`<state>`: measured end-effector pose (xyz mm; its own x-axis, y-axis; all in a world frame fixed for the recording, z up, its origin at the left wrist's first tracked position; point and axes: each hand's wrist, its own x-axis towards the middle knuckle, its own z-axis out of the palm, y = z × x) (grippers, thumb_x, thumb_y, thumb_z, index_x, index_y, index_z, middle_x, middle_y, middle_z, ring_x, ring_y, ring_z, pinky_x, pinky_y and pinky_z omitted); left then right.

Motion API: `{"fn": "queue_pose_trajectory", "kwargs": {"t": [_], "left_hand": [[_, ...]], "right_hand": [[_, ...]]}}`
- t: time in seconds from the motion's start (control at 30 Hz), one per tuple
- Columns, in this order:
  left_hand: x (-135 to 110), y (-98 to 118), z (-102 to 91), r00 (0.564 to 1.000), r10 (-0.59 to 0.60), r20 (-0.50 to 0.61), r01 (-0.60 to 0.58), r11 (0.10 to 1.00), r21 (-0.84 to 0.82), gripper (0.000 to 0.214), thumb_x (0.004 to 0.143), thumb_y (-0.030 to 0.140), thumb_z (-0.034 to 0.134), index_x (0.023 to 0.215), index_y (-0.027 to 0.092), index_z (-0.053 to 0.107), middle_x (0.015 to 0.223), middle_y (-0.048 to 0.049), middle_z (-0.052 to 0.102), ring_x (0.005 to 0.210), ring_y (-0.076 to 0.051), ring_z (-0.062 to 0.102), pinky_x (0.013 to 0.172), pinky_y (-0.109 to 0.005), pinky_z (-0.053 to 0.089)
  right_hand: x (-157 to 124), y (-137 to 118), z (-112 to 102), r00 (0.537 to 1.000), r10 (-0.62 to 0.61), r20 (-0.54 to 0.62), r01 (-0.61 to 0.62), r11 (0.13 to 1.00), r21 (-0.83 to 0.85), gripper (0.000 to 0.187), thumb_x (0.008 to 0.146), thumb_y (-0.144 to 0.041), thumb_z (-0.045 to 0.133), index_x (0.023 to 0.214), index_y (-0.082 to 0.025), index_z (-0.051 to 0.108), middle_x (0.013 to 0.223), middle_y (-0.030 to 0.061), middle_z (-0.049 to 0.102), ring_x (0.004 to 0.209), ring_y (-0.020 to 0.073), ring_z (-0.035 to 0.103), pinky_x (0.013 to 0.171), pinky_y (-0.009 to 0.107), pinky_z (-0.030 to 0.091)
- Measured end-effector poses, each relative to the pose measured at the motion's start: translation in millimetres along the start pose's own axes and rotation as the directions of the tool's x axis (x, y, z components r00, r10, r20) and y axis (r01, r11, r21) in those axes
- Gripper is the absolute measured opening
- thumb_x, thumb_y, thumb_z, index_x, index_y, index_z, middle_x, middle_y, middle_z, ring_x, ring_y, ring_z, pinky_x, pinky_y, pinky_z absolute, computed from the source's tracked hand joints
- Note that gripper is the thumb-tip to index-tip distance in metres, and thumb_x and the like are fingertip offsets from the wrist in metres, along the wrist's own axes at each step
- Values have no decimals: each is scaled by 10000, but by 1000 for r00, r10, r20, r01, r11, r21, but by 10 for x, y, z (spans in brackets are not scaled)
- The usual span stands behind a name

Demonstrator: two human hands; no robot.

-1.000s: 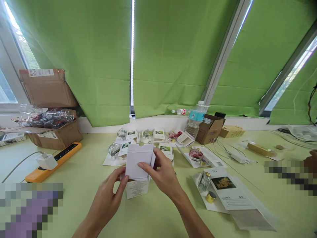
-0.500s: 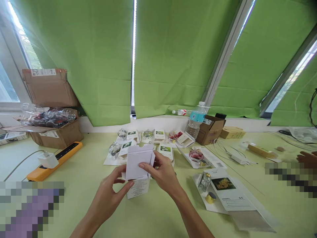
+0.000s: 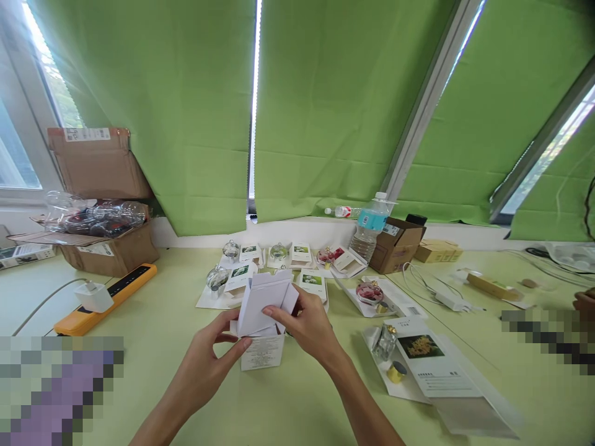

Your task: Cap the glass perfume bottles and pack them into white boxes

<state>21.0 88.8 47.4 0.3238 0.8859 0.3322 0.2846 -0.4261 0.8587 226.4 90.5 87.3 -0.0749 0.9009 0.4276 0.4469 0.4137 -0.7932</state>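
Gripped in the right hand (image 3: 310, 325), the folded white card (image 3: 258, 302) stands slightly tilted above the printed carton (image 3: 263, 354), lower-left corner by the left hand (image 3: 208, 352) (its grip I cannot tell).

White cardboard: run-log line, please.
right hand: grips white cardboard, thumb in front | left hand: at its lower left | printed panel: below
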Motion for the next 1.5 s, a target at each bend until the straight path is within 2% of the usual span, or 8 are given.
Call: {"fn": "queue_pose_trajectory", "kwargs": {"t": [0.17,0.47,0.57,0.83,1.1,1.27,1.4,1.5], "left_hand": [[17,-40,-1,999,-15,44,21,991,-133,354,950,385,408,1261,288,548,1187,-19,661,1062,-218,623,855,-353,570],[-12,-61,33,999,-37,-31,37,999,-3,309,917,386,478,1189,262,558,1090,-43,676,955,-199,650,828,-353,564],[-20,-73,65,996,-15,-87,19,999,49,273,914,382,485,1157,270,544,1096,-28,657,920,-175,643,809,-330,564],[-16,-29,79,997,28,-65,-24,998,66,277,945,360,431,1177,270,552,1150,-29,657,1016,-183,619,854,-326,537],[-21,-36,98,997,-49,-58,53,997,56,357,901,417,498,1231,281,520,1257,-46,600,962,-202,644,581,-249,549],[-15,-27,91,998,-59,-35,61,997,42,378,917,412,471,1272,284,491,1242,-41,598,1039,-201,600,709,-275,551],[-26,-19,95,996,-85,-29,86,995,47,393,917,428,459,1284,289,476,1234,-53,584,1013,-205,599,646,-260,533],[-29,-13,99,995,-98,-34,100,994,49,370,912,439,463,1251,293,499,1189,-53,592,967,-203,615,570,-233,501]], "right_hand": [[-3,21,-16,1000,21,-16,-22,998,-66,313,786,-496,643,812,-186,609,659,7,627,551,141,510,483,237,381],[-48,-60,-42,999,39,30,-38,999,-34,333,801,-492,622,942,-190,625,827,47,692,661,179,593,526,251,435],[-46,-67,-37,1000,23,15,-22,996,-88,319,805,-497,618,886,-189,620,769,41,676,632,174,570,517,254,417],[-49,-46,-27,1000,-29,2,29,984,-176,296,815,-480,616,746,-199,555,620,-12,550,545,130,449,485,242,329],[-56,-57,-77,998,-5,66,11,996,-92,269,834,-457,607,813,-190,603,641,-28,529,520,100,423,470,231,327],[-73,-80,-112,998,-58,24,59,997,-45,279,873,-424,566,1075,-237,610,888,16,632,590,114,491,504,240,406],[-78,-97,-106,988,-131,-81,132,991,6,336,866,-354,588,1190,-267,561,1123,47,607,719,140,542,589,264,487],[-77,-121,-105,975,-206,-88,210,977,41,325,871,-277,582,1195,-272,573,1228,51,573,992,190,562,773,303,515]]}}
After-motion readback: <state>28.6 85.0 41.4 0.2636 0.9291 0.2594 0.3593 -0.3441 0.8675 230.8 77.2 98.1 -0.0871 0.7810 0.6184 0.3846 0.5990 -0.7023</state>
